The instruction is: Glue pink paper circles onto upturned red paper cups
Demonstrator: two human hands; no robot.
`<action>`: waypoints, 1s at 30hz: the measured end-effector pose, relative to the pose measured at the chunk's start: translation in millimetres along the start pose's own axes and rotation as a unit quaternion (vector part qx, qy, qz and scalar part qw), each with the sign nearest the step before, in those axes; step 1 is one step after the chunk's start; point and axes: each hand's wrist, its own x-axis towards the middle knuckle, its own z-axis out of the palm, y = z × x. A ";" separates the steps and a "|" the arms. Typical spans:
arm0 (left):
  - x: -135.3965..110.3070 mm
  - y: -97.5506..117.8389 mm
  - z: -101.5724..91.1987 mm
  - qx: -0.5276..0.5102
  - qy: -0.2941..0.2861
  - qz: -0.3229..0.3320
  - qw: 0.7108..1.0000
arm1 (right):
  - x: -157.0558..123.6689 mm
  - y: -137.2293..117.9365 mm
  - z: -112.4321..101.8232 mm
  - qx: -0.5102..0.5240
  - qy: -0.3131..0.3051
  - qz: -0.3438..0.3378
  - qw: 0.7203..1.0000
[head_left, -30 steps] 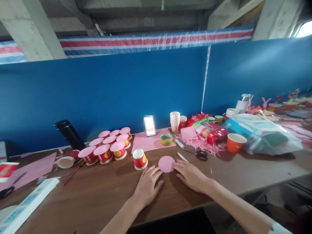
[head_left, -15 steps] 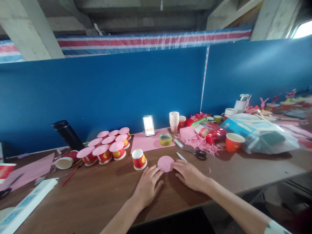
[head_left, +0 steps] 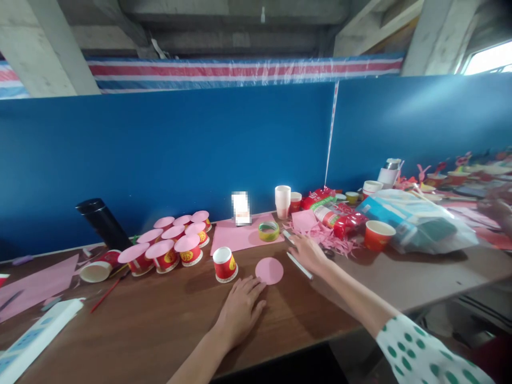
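Observation:
A pink paper disc [head_left: 269,271] lies flat on the brown table. Fingers spread, my left hand [head_left: 240,306] rests on the tabletop, its fingertips at the disc's lower left edge. My right hand [head_left: 307,253] reaches forward over the table, fingers stretched out at a small white tube [head_left: 286,233] that they partly cover; no firm grip shows. Below that hand lies a slim white pen-like stick [head_left: 300,265]. Just left of the disc, a red paper cup [head_left: 225,264] stands upside down. Scissors [head_left: 329,254] are mostly hidden behind my right hand.
Several upturned red cups topped with pink discs [head_left: 160,248] stand at left, near a black bottle [head_left: 102,221]. Green tape [head_left: 268,231] sits on pink paper [head_left: 230,237]. Pink scraps [head_left: 328,237], an orange cup [head_left: 379,235] and a plastic bag [head_left: 432,221] lie at right.
My right hand has left the pink disc and moved forward and right to the white tube. My left hand stays at the disc's edge. The view has shifted slightly.

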 end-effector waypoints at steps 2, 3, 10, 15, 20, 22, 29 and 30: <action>-0.3 -1.0 0.8 0.004 0.000 0.003 1.000 | 14.6 6.9 2.1 -0.009 -0.005 0.031 0.999; -0.4 -1.3 0.9 0.006 -0.002 0.005 1.000 | 20.5 9.5 4.1 -0.011 -0.010 0.045 0.999; -0.9 -0.5 -1.6 0.009 0.002 0.017 1.000 | 39.2 15.5 19.9 0.010 -0.030 0.096 0.995; -1.3 1.1 -3.4 0.004 0.003 0.008 1.000 | 37.9 21.3 15.2 0.079 -0.007 0.101 0.992; -0.2 2.5 -3.2 -0.003 0.001 -0.002 1.000 | 11.2 10.9 12.9 0.201 0.006 0.036 0.979; 0.1 2.3 -1.9 -0.006 -0.002 -0.004 1.000 | -3.1 0.7 13.4 0.353 -0.007 0.009 0.935; -2.7 4.8 -11.3 -0.054 0.057 -0.011 0.997 | -45.4 -46.5 -0.4 0.645 -0.108 0.009 0.757; -3.2 8.0 -15.4 -0.076 0.074 -0.013 0.994 | -51.2 -53.8 -3.0 0.646 -0.110 0.001 0.756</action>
